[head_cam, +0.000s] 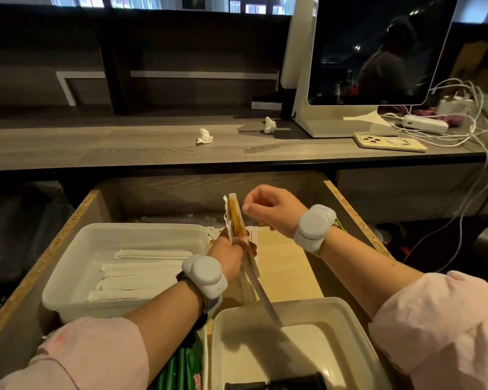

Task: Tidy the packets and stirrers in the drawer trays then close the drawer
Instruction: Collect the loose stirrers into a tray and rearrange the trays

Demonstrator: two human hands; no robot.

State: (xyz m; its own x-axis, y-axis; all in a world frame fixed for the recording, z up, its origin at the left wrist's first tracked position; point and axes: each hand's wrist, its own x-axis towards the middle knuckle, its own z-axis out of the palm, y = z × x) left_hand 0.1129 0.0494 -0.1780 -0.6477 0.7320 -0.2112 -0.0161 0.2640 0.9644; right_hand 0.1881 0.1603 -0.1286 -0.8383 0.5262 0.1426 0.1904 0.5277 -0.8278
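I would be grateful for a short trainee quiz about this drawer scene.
1. True or false: the drawer stands open.
2. Which hand grips the upright bundle?
3. The left white tray holds: A) wrapped stirrers lying flat, B) green packets, C) a phone.
Key: 1 true; 2 the left hand; 3 A.

"Is the right hand (271,209) pinching anything?"

"Too small to tell. And the left hand (228,257) hides most of its fingers behind the bundle of stirrers (235,220)."

"That dark thing (276,384) in the near tray (347,308)?"

"Cut off by the bottom edge, like the green packets (181,370). The pale bits (181,219) at the back of the drawer (68,220) are too dim to name."
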